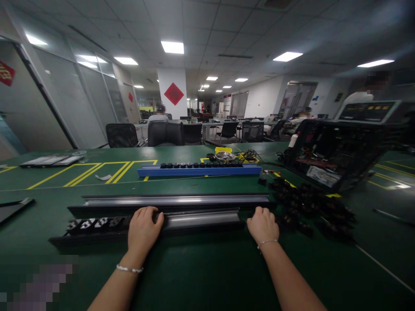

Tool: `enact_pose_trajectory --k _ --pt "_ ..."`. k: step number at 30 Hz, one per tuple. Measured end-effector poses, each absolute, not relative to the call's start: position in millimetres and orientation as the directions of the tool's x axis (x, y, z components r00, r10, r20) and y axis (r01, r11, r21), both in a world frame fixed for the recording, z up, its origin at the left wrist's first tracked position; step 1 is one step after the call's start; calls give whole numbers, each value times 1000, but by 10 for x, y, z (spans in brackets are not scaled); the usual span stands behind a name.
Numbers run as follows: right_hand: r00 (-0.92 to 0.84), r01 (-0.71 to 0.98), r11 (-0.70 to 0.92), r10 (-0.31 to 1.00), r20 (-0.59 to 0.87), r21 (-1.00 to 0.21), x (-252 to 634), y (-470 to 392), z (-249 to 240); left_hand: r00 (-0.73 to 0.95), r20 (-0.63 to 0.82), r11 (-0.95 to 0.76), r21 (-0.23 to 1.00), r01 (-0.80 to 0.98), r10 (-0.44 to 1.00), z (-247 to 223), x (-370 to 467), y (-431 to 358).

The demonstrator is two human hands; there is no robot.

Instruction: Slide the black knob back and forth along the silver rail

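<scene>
Nearest me lies a dark channel rail (204,219) with several small black and silver parts (94,223) in its left half. My left hand (144,226) rests on this rail at the right end of those parts, fingers curled over something I cannot make out. Just past the rail's right end is my right hand (263,225), its fingers bent together beside a pile of black parts (301,201); what it holds, if anything, is hidden. A second dark rail (175,201) runs parallel behind the first.
Farther back lie a blue rail (197,172) filled with black parts, a metal dish (225,156) and cables (249,155). An open black machine case (333,151) stands at the right. A dark flat object (14,210) lies at the left edge. People sit beyond the table.
</scene>
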State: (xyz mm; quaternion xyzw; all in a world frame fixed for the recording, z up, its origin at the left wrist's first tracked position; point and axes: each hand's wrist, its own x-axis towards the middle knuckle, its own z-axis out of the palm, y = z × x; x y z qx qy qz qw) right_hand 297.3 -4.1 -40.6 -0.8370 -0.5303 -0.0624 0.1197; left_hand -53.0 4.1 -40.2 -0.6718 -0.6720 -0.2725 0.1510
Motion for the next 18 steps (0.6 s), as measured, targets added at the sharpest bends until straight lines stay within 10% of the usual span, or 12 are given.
enact_pose_trajectory --k 11,18 --pt "-76 891 261 893 443 -371 2671 -5 -443 -10 582 -17 42 999 813 -483 -590 -90" --pt "-181 883 323 904 388 -341 2662 15 -509 -67 580 4 109 994 812 -481 -521 -76"
